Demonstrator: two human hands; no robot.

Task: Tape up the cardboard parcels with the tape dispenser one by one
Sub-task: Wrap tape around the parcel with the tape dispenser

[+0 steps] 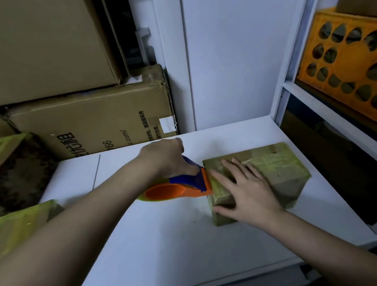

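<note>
Parcel (259,176) sits on the table (149,248), my right hand (242,191) flat on it, fingers spread. Left hand (167,158) grips the dispenser (177,189) against its edge.

Orange/blue dispenser (177,189), green-taped parcel (277,165).

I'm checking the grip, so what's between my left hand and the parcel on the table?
In the head view, the tape dispenser lies between them: the left hand grips its blue handle, and its orange front edge meets the parcel.

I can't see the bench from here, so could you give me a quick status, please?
Left hand grips tape dispenser at parcel edge. Right hand flat on parcel. Nothing blocking.
</note>
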